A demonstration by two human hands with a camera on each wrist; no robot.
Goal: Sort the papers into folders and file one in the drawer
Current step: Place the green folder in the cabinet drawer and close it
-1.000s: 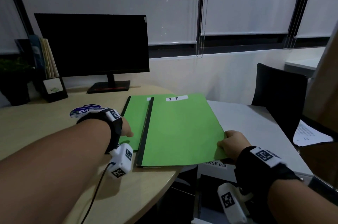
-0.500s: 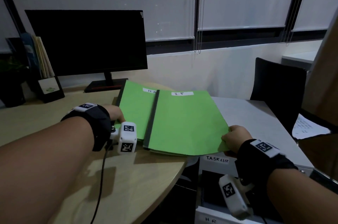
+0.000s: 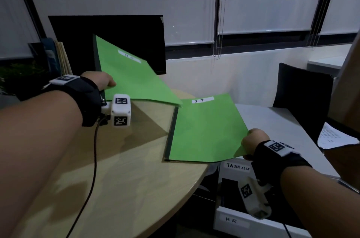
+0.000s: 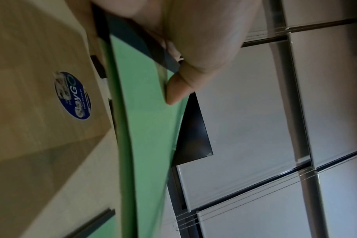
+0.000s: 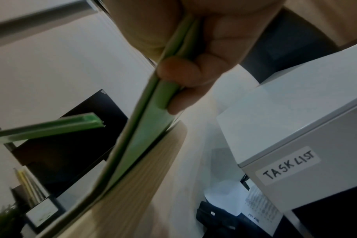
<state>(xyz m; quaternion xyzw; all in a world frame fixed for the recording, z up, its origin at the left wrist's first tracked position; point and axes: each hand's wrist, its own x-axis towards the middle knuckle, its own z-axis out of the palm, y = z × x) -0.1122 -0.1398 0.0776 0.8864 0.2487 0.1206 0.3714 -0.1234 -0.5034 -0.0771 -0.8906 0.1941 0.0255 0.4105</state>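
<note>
Folders first: we're holding two green ones, one in each hand. Our left hand (image 3: pixel 101 82) is pinching the HR folder (image 3: pixel 132 78) near its dark spine, thumb on top, so it's hanging tilted in the air above the wooden desk (image 3: pixel 136 179), its far corner dipping just over the top edge of the other one. In the left wrist view the thumb (image 4: pixel 176 90) is pressing on the green cover right beside the spine strip. Our right hand (image 3: pixel 253 142) is gripping the IT folder (image 3: pixel 204 130) at its near right corner, fingers (image 5: pixel 179 72) curled round the edge; that folder is lying mostly flat on the desk with the gripped corner sticking out past the rim.

Right under that hand we're seeing the grey drawer cabinet (image 3: pixel 272 121), with a TASK LIST label (image 3: pixel 237 166) on top and an HR label (image 3: pixel 231 220) lower down; the drawer between them is looking open and dark inside. Behind the raised folder a black monitor (image 3: pixel 126 29) is standing, a file holder (image 3: pixel 58 56) to its left, a black chair (image 3: pixel 300 90) off to the right, and a loose printed sheet (image 3: pixel 335 136) beyond the cabinet.
</note>
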